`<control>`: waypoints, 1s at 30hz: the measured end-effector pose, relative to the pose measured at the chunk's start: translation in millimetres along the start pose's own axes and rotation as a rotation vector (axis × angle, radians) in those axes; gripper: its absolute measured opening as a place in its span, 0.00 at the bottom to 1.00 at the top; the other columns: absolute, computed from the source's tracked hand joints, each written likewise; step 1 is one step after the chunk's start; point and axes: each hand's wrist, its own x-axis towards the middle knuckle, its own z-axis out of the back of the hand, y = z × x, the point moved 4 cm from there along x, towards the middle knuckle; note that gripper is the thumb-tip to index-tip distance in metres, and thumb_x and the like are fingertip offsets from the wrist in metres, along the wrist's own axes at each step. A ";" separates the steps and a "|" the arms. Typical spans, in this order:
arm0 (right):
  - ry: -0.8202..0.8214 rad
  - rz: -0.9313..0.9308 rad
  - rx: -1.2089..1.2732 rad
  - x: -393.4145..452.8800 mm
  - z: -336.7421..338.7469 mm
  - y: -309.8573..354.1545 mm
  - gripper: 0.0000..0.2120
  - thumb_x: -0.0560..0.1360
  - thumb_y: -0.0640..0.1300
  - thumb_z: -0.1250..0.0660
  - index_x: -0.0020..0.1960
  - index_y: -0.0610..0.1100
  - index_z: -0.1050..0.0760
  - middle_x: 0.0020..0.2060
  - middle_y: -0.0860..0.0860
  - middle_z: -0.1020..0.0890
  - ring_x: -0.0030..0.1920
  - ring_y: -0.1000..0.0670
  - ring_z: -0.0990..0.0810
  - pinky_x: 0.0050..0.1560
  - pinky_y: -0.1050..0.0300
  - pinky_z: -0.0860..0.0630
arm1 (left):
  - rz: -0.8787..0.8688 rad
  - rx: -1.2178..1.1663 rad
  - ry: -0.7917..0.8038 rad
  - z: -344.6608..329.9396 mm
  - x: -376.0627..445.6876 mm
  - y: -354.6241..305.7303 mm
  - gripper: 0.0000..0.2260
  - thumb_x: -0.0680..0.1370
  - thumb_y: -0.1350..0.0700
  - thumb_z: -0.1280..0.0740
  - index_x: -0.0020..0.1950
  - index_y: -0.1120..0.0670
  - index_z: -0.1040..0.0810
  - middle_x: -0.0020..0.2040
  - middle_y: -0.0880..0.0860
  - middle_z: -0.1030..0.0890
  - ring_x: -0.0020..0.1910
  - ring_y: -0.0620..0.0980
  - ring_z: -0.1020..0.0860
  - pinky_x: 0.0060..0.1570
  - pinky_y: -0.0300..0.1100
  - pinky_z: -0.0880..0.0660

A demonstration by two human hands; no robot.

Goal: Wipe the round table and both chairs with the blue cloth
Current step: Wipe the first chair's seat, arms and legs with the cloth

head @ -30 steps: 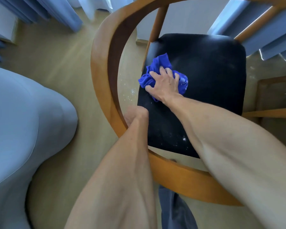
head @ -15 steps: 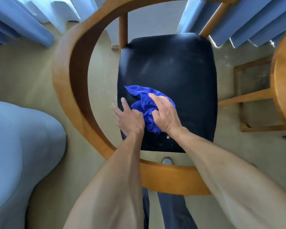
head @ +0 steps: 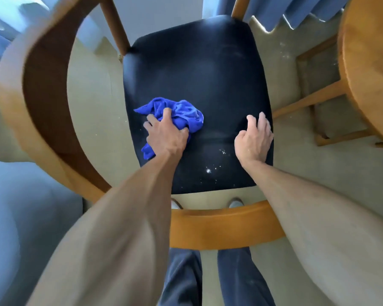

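The blue cloth (head: 181,111) lies bunched on the left half of the black chair seat (head: 197,69). My left hand (head: 166,135) grips the cloth from the near side, fingers curled into it. My right hand (head: 254,138) rests on the right edge of the seat with loosely bent fingers and holds nothing. White crumbs (head: 208,170) dot the near part of the seat between my hands. The chair's curved wooden rail (head: 219,226) runs under my forearms and up the left side. The round wooden table (head: 372,74) shows at the right edge.
The table's wooden base (head: 318,111) stands on the floor right of the chair. A pale grey padded surface (head: 20,217) fills the lower left. Blue curtains (head: 296,9) hang behind the chair. My legs and shoes stand behind the rail.
The cloth went from my right hand to my left. My right hand left the cloth and moved to the seat's right edge. The view shifted to centre the seat.
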 end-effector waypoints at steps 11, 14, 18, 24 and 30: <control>-0.107 -0.077 0.081 2.9 -6.1 8.2 0.19 0.68 0.31 0.40 0.58 0.41 0.27 0.68 0.43 0.28 0.66 0.39 0.29 0.46 0.45 0.27 | 0.242 -0.172 -0.047 15.6 29.2 43.8 0.22 0.66 0.40 0.37 0.59 0.44 0.30 0.57 0.56 0.27 0.55 0.61 0.26 0.52 0.51 0.26; -0.125 -0.109 0.147 9.3 1.7 2.8 0.18 0.69 0.31 0.41 0.56 0.41 0.25 0.62 0.43 0.22 0.59 0.39 0.25 0.44 0.44 0.25 | 0.248 -0.102 -0.036 3.2 1.9 38.6 0.23 0.68 0.41 0.36 0.60 0.48 0.31 0.58 0.58 0.29 0.56 0.62 0.29 0.54 0.51 0.31; -0.116 -0.130 0.264 32.9 22.4 -13.4 0.17 0.74 0.33 0.42 0.59 0.41 0.23 0.53 0.43 0.19 0.53 0.40 0.24 0.50 0.46 0.28 | 0.281 -0.068 -0.025 -20.8 -43.5 15.9 0.25 0.69 0.40 0.36 0.62 0.49 0.31 0.58 0.59 0.31 0.56 0.63 0.30 0.52 0.51 0.31; -0.120 -0.206 0.370 45.7 45.9 -51.0 0.14 0.79 0.39 0.43 0.60 0.41 0.23 0.53 0.42 0.18 0.55 0.39 0.23 0.53 0.47 0.30 | 0.014 -0.032 0.125 -75.4 -113.1 -79.7 0.25 0.68 0.39 0.33 0.62 0.46 0.29 0.60 0.56 0.32 0.56 0.60 0.32 0.48 0.48 0.31; 0.017 -0.597 0.409 51.0 58.7 -101.4 0.16 0.80 0.42 0.44 0.64 0.43 0.26 0.60 0.41 0.20 0.61 0.39 0.23 0.57 0.50 0.28 | -0.164 -0.048 0.276 -91.5 -128.0 -115.8 0.24 0.70 0.42 0.31 0.64 0.46 0.27 0.60 0.53 0.31 0.56 0.56 0.32 0.45 0.45 0.33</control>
